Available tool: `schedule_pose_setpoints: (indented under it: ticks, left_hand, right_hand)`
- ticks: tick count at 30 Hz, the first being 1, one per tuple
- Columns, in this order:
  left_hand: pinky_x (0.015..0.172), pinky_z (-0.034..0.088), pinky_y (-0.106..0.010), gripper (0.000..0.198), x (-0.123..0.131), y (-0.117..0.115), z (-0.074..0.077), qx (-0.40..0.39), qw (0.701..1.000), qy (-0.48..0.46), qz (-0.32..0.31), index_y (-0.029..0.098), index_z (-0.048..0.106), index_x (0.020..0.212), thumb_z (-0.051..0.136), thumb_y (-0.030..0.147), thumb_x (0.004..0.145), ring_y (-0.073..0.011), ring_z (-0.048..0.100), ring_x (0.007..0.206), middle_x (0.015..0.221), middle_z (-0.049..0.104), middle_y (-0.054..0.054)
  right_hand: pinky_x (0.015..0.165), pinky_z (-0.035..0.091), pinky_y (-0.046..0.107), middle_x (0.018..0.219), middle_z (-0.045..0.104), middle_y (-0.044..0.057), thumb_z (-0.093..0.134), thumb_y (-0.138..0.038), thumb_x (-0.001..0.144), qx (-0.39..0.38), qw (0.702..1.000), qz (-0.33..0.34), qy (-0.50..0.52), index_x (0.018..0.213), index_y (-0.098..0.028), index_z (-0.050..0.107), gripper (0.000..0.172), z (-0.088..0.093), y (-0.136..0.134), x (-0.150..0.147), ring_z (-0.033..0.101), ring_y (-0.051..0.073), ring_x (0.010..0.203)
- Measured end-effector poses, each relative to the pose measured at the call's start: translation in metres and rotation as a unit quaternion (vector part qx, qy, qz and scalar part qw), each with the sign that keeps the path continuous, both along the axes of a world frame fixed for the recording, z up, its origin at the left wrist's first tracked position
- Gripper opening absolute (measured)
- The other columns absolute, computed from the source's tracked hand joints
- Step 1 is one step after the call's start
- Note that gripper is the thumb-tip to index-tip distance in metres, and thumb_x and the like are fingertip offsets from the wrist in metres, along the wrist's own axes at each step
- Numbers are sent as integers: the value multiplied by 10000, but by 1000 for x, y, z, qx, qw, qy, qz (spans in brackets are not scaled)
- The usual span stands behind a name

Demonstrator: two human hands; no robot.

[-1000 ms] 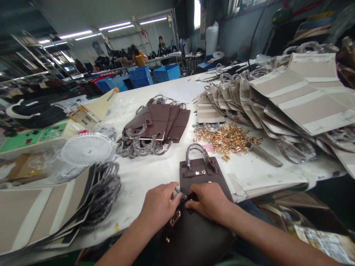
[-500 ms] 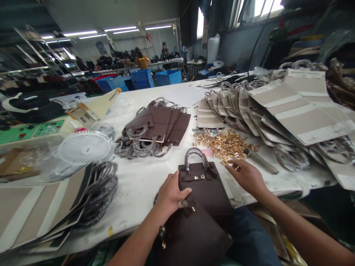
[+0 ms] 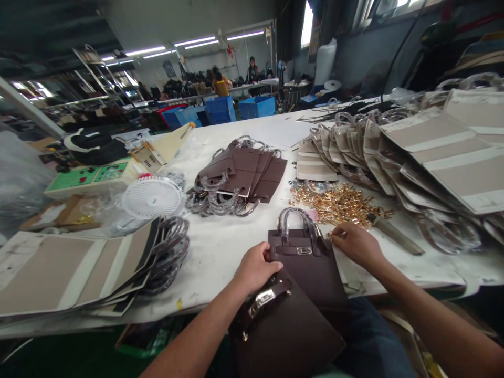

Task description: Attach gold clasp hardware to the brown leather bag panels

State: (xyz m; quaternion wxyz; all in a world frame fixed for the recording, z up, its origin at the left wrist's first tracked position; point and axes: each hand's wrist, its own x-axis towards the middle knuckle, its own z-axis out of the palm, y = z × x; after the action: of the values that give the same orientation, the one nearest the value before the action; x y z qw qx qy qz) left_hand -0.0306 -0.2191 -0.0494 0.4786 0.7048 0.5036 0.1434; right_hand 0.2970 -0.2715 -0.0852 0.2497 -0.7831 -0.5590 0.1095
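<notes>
At the near edge of the white worktop [image 3: 220, 262], the left hand [image 3: 258, 266] pinches the left edge of a dark brown, smooth-faced handbag [image 3: 307, 275] with plastic-wrapped looped handles, thumb across its face, other fingers curled at the edge. Below that thumb slants a dark brown panel with a silvery clasp [image 3: 299, 328]. The right hand [image 3: 333, 239] has thumb and forefinger pressed together on a tiny gold-coloured metal fitting [image 3: 329, 237], just beside the handbag's upper right corner; a loose heap of shiny gold-coloured metal pieces [image 3: 340, 203] lies beyond.
</notes>
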Motion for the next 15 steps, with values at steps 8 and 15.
schedule_pose_setpoints:
  ticks: [8, 15]
  left_hand:
    - [816, 527, -329, 795, 22, 3, 3, 79, 994, 52, 53, 265, 437, 1546, 745, 327, 816, -234, 711, 861, 1010, 765, -35]
    - [929, 507, -366, 336, 24, 0, -1, 151, 987, 55, 2, 347, 701, 1199, 708, 341, 863, -265, 720, 1037, 1176, 775, 7]
  right_hand:
    - [705, 506, 338, 833, 763, 47, 691, -497, 778, 93, 988, -19, 123, 1049, -222, 732, 388, 17, -17, -4, 690, 241, 755]
    - [641, 506, 325, 768, 731, 32, 812, -533, 732, 77, 950, -34, 300, 936, -213, 729, 388, 41, -26, -49, 660, 213, 691]
